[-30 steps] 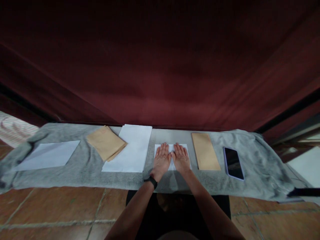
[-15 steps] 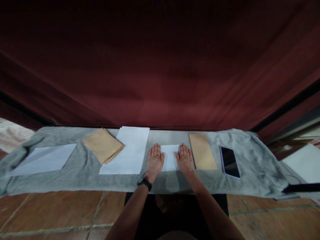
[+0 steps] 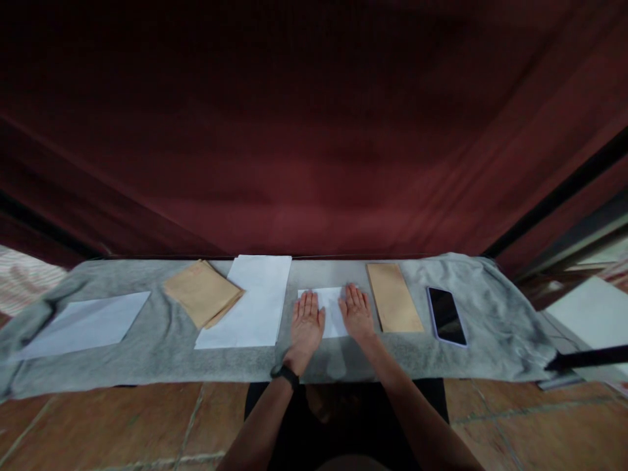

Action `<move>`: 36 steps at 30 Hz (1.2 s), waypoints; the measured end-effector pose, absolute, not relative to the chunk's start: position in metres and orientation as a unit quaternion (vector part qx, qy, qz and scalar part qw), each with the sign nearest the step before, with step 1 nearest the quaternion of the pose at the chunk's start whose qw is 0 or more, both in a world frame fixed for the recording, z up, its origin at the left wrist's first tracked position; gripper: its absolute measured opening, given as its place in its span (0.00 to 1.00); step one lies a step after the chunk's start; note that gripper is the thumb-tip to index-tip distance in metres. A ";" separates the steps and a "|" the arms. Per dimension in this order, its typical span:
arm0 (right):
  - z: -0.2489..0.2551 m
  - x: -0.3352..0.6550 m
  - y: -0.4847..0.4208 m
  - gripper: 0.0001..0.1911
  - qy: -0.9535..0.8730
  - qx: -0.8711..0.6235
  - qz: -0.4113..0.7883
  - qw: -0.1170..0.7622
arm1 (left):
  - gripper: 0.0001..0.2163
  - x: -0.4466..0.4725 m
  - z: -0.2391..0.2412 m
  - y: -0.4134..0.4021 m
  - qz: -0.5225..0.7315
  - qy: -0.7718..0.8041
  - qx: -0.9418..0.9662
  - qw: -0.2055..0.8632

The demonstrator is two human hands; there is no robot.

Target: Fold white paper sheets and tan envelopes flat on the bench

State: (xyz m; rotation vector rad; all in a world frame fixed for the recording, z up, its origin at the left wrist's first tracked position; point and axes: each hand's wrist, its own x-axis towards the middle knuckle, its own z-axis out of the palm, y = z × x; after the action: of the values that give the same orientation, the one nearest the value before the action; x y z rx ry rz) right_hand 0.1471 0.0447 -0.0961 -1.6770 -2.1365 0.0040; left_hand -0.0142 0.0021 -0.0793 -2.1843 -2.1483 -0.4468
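Observation:
A small folded white paper (image 3: 333,307) lies on a grey cloth (image 3: 161,353) in front of me. My left hand (image 3: 306,324) rests flat on its left part, fingers stretched out, with a black band on the wrist. My right hand (image 3: 356,313) lies flat on the paper's right part, fingers also out. Between the two hands a strip of the paper shows. Neither hand grips anything.
A tan envelope (image 3: 393,297) and a dark phone (image 3: 445,316) lie right of my hands. To the left are a white sheet stack (image 3: 255,302), several tan envelopes (image 3: 202,292) and another white sheet (image 3: 83,324). A dark red curtain (image 3: 314,131) hangs behind; tiled floor lies below.
My hands started side by side on the paper, slid apart, and the left hand has now drawn slightly back toward me. The view shifted a little.

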 end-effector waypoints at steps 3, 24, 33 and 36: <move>-0.092 0.132 0.042 0.27 -0.819 -0.542 0.045 0.183 | 0.26 -0.001 -0.079 -0.005 -0.115 -0.663 -0.739 0.008; -0.104 0.139 0.034 0.30 -0.774 -0.594 -0.015 0.220 | 0.27 -0.024 -0.080 -0.012 -0.155 -0.731 -0.665 -0.011; -0.105 0.164 0.018 0.32 -0.763 -0.604 -0.031 0.226 | 0.26 -0.030 -0.076 -0.025 -0.193 -0.743 -0.640 0.010; -0.105 0.169 0.012 0.31 -0.757 -0.607 -0.031 0.240 | 0.25 -0.034 -0.073 -0.030 -0.209 -0.737 -0.642 0.005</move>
State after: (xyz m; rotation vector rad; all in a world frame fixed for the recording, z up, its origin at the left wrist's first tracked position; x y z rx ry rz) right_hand 0.1691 0.0115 -0.1050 -1.6618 -2.0716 -0.0856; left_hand -0.0344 -0.0305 -0.0734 -2.0123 -2.3098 -0.6536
